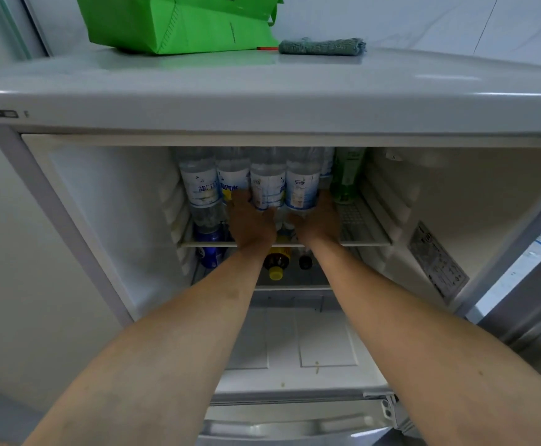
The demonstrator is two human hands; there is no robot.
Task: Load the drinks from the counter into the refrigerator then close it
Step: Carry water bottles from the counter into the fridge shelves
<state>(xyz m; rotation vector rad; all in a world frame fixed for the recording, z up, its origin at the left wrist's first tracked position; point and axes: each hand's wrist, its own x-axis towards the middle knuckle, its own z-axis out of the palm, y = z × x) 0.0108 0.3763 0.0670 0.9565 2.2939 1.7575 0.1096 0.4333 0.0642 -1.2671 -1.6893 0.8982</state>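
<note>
The refrigerator (108,201) stands open before me. Several clear water bottles with white-blue labels (198,185) stand in a row on its upper wire shelf (365,233). Both my arms reach into it. My left hand (251,223) grips the base of one water bottle (267,188) in the middle of the row. Beside it, a second water bottle (303,186) is held at its lower part by my right hand (317,220). A green bottle (348,175) stands at the right end of the row.
Below the wire shelf lie a blue can (209,249), a dark bottle with a yellow cap (277,265) and another dark bottle (305,261). A green bag (182,24) and a grey cloth (322,46) sit on the refrigerator's top. The door's edge (526,284) is at the right.
</note>
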